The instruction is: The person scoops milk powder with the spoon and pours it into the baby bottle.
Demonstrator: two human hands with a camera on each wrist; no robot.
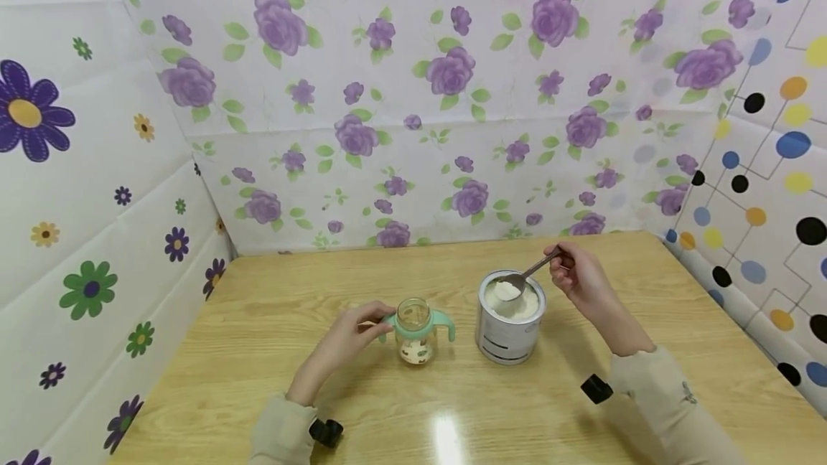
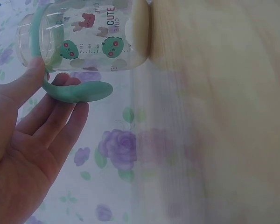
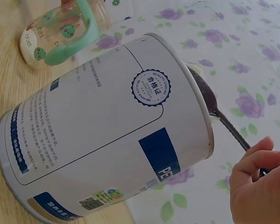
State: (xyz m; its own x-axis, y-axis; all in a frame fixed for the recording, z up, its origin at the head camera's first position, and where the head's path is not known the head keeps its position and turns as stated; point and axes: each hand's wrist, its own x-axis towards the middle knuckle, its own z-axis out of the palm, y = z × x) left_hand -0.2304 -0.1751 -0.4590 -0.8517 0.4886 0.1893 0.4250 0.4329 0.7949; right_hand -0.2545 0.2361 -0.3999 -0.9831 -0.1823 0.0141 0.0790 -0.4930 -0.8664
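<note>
A clear baby bottle (image 1: 416,354) with a mint-green collar and two handles stands uncapped on the table. My left hand (image 1: 352,332) pinches its left handle (image 2: 79,92) between thumb and fingers. Pale contents show low in the bottle, behind its printed cartoon figures. To its right stands an open white tin (image 1: 507,344) of cream-coloured powder (image 1: 519,309). My right hand (image 1: 581,282) grips a dark spoon (image 1: 541,264) by the end of its handle. The spoon's bowl, heaped with powder, is over the tin's mouth; in the right wrist view the tin's rim partly hides it.
The wood-grain table (image 1: 271,314) reaches back to a wall cloth (image 1: 413,185) with purple roses. Patterned cloths also rise at the left and right sides. A black wrist device (image 1: 326,433) sits on my left cuff, and another device (image 1: 596,388) is at my right cuff.
</note>
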